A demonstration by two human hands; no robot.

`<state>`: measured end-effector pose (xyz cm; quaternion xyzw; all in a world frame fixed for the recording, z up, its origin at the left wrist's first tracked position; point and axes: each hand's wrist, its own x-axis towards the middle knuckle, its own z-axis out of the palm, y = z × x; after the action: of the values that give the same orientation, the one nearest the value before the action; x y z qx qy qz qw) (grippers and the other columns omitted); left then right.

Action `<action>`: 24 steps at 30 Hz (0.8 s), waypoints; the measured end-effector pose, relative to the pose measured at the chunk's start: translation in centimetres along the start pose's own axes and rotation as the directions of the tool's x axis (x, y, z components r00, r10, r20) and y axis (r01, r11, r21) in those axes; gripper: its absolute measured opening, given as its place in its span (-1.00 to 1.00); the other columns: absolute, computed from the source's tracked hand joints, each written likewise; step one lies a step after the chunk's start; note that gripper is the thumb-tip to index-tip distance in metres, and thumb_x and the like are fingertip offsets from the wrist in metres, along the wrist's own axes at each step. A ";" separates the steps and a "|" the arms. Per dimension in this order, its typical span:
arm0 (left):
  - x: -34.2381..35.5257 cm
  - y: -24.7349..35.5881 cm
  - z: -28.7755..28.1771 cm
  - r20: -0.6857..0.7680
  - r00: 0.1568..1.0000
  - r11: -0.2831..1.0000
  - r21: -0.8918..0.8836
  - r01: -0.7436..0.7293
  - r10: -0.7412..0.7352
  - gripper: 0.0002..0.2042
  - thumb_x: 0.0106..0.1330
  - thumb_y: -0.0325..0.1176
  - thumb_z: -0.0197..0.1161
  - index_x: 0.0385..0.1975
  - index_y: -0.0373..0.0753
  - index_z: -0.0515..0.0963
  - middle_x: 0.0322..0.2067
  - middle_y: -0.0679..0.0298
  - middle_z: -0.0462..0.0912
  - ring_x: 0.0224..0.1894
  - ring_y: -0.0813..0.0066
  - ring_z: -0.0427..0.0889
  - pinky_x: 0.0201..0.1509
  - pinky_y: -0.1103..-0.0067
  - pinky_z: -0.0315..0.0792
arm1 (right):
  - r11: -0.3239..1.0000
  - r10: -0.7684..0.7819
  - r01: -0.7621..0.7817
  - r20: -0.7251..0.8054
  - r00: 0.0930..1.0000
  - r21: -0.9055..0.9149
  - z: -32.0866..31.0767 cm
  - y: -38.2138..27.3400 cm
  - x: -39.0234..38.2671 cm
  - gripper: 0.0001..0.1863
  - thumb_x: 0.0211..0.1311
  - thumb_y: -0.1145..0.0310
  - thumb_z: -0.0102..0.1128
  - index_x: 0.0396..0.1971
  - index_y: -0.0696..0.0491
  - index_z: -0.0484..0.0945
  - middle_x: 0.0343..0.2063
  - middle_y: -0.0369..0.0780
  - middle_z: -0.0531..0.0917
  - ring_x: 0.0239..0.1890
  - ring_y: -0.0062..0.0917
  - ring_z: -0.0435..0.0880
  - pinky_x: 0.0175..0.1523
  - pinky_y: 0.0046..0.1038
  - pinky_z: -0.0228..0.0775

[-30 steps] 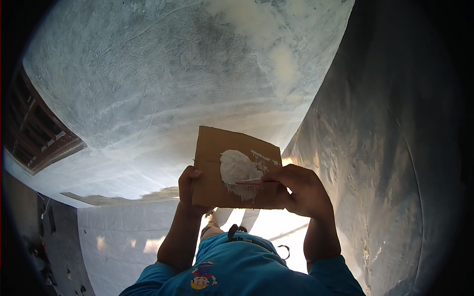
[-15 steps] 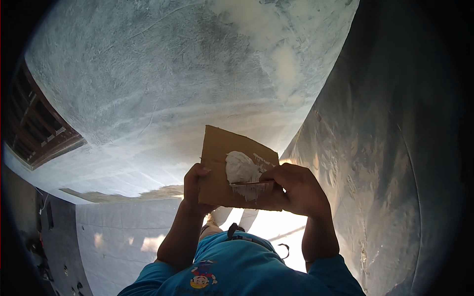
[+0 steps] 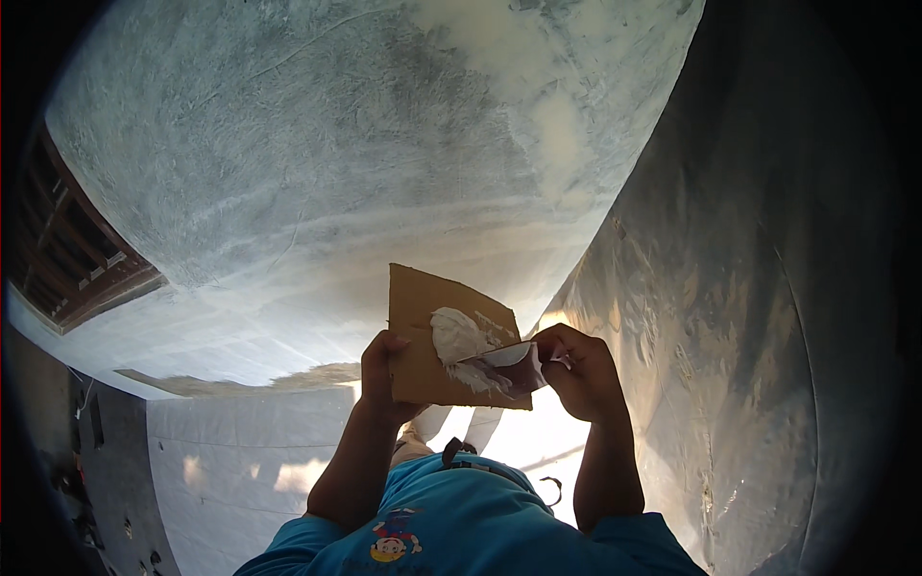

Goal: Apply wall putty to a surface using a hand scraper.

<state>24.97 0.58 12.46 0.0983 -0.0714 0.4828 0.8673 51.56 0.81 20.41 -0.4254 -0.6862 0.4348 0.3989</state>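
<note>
My left hand (image 3: pixel 383 370) grips the left edge of a flat brown board (image 3: pixel 413 370), its thumb lying on the upper face. A lump of white putty (image 3: pixel 457 335) sits on the middle of the board, with thin smears around it. Between the fingers and thumb of my right hand (image 3: pixel 581 370) is a thin, flat putty scraper (image 3: pixel 523 370). Its blade lies over the board's right part, with its edge at the putty and some white on its face. The fingers behind the board are hidden.
Ahead rises a grey wall (image 3: pixel 317 154) with pale putty patches. A brown wooden window frame (image 3: pixel 82 245) is set in it at the left. A dark grey sheet (image 3: pixel 730 317) hangs along the right side. Light sheeting (image 3: pixel 250 451) covers the ground at lower left.
The scraper has turned from edge-on to showing its face, and my right hand has moved slightly down. The board has shifted a little left and tilted.
</note>
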 end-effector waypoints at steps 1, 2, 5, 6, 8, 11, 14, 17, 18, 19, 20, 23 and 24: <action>-1.1 -0.1 0.2 -0.155 0.986 0.994 0.093 -0.052 0.066 -0.40 0.20 -0.15 0.03 0.22 -0.39 0.34 0.03 -0.06 0.57 0.03 0.02 0.65 0.05 0.17 0.63 | 0.955 0.045 -0.039 -0.012 0.999 0.293 0.1 0.7 -0.3 -0.67 -0.03 0.72 -0.07 -0.25 0.21 0.58 -0.41 -0.27 0.67 -0.32 -0.62 0.62 -0.17 -0.53 0.48; -1.4 -0.3 -0.1 -0.268 0.954 0.976 0.198 -0.085 0.138 -0.40 0.19 -0.15 0.04 0.21 -0.37 0.35 0.02 -0.05 0.57 0.01 0.03 0.65 0.03 0.17 0.63 | 0.932 0.087 -0.037 -0.125 0.988 0.362 0.0 1.9 -0.6 -0.65 -0.09 0.74 -0.08 -0.27 0.22 0.57 -0.39 -0.23 0.67 -0.32 -0.57 0.62 -0.16 -0.51 0.49; -3.4 0.0 -3.2 -0.339 0.916 0.967 0.205 -0.150 0.214 -0.40 0.16 -0.16 0.05 0.20 -0.36 0.38 -0.03 -0.01 0.60 -0.03 0.05 0.66 -0.01 0.20 0.64 | 0.667 0.221 0.001 -0.199 0.955 0.745 -0.4 6.3 -2.0 -0.63 -0.14 0.69 -0.01 -0.23 0.24 0.55 -0.33 -0.16 0.66 -0.25 -0.45 0.68 -0.10 -0.45 0.56; -4.5 0.4 -4.7 -0.391 0.889 0.964 0.206 -0.169 0.239 -0.40 0.15 -0.15 0.05 0.19 -0.36 0.39 -0.04 -0.01 0.60 -0.04 0.05 0.66 -0.02 0.21 0.64 | 0.593 0.223 0.005 -0.171 0.960 0.805 -0.3 7.7 -2.6 -0.62 -0.13 0.66 -0.02 -0.21 0.28 0.54 -0.27 -0.09 0.66 -0.17 -0.32 0.69 0.02 -0.34 0.58; -6.0 0.7 -4.6 -0.282 0.942 0.983 0.081 -0.164 0.181 -0.39 0.13 -0.15 0.06 0.19 -0.36 0.39 -0.04 0.00 0.60 -0.03 0.05 0.66 -0.02 0.19 0.63 | 0.481 0.286 -0.001 -0.156 0.945 0.877 0.1 9.0 -3.4 -0.54 -0.13 0.64 -0.03 -0.10 0.35 0.50 -0.14 0.00 0.64 -0.03 -0.20 0.65 0.17 -0.21 0.52; -7.2 1.0 -3.5 -0.387 0.877 0.951 0.225 -0.211 0.286 -0.37 0.17 -0.14 0.04 0.23 -0.41 0.37 0.07 -0.07 0.58 0.05 0.04 0.63 0.09 0.24 0.58 | 0.449 0.305 -0.008 -0.144 0.941 0.894 0.8 10.1 -4.3 -0.51 0.00 0.62 0.02 0.03 0.32 0.48 -0.08 -0.05 0.64 0.00 -0.27 0.63 0.20 -0.25 0.49; -9.1 3.2 -6.4 -0.367 0.888 0.954 0.214 -0.210 0.278 -0.33 0.14 -0.14 0.05 0.27 -0.39 0.34 0.15 -0.07 0.52 0.18 -0.04 0.53 0.27 0.14 0.44 | 0.473 0.291 -0.016 -0.138 0.947 0.881 1.5 11.1 -3.7 -0.45 0.05 0.54 0.09 0.14 0.31 0.44 0.02 -0.07 0.59 0.11 -0.30 0.54 0.30 -0.23 0.37; -9.7 4.9 -5.7 -0.373 0.867 0.940 0.217 -0.264 0.330 -0.32 0.13 -0.14 0.06 0.28 -0.39 0.32 0.16 -0.07 0.50 0.16 -0.05 0.55 0.21 0.14 0.49 | 0.553 0.229 0.015 -0.169 0.959 0.833 3.0 11.1 -2.0 -0.42 0.05 0.50 0.13 0.16 0.32 0.41 0.08 -0.06 0.57 0.18 -0.25 0.50 0.37 -0.19 0.31; -10.2 5.8 -6.2 -0.367 0.870 0.940 0.222 -0.261 0.328 -0.32 0.13 -0.14 0.06 0.28 -0.39 0.32 0.16 -0.07 0.50 0.16 -0.05 0.55 0.21 0.14 0.49 | 0.610 0.203 0.025 -0.186 0.961 0.792 3.5 11.3 -1.4 -0.40 0.05 0.50 0.14 0.18 0.31 0.40 0.09 -0.08 0.58 0.17 -0.23 0.51 0.38 -0.19 0.31; -11.0 6.9 -7.2 -0.220 0.938 0.961 0.123 -0.247 0.269 -0.31 0.13 -0.14 0.06 0.29 -0.39 0.31 0.18 -0.08 0.49 0.14 -0.05 0.56 0.18 0.15 0.51 | 0.608 0.199 0.034 -0.194 0.961 0.793 3.9 11.6 -0.7 -0.40 0.05 0.50 0.14 0.18 0.31 0.40 0.09 -0.08 0.58 0.17 -0.23 0.51 0.38 -0.19 0.31; -11.2 8.2 -6.8 -0.062 0.975 0.977 0.029 -0.213 0.215 -0.30 0.13 -0.15 0.06 0.30 -0.39 0.30 0.19 -0.08 0.48 0.13 -0.06 0.57 0.14 0.16 0.54 | 0.608 0.177 0.084 -0.238 0.955 0.790 4.6 11.2 0.7 -0.48 0.02 0.55 0.05 0.07 0.32 0.46 -0.01 -0.06 0.62 0.06 -0.24 0.60 0.26 -0.20 0.43; -12.0 10.3 -5.8 -0.314 0.886 0.937 0.190 -0.294 0.342 -0.30 0.13 -0.13 0.06 0.30 -0.39 0.29 0.16 -0.09 0.50 0.06 -0.05 0.61 0.05 0.17 0.59 | 0.562 0.174 0.179 -0.327 0.929 0.807 7.4 5.7 3.0 -0.57 0.01 0.64 -0.03 -0.05 0.32 0.52 -0.13 -0.04 0.67 -0.06 -0.25 0.70 0.14 -0.21 0.56; -12.4 11.5 -5.9 -0.316 0.891 0.942 0.198 -0.273 0.325 -0.30 0.13 -0.13 0.06 0.30 -0.39 0.29 0.16 -0.09 0.50 0.06 -0.05 0.61 0.05 0.17 0.59 | 0.522 0.195 0.219 -0.365 0.910 0.824 8.0 2.5 4.0 -0.60 0.03 0.68 -0.01 -0.06 0.33 0.52 -0.15 -0.04 0.67 -0.07 -0.25 0.70 0.14 -0.21 0.56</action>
<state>8.82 -2.27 5.18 0.0642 0.1031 0.6243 0.7717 43.55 3.09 16.30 -0.2520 -0.2868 0.6105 0.6940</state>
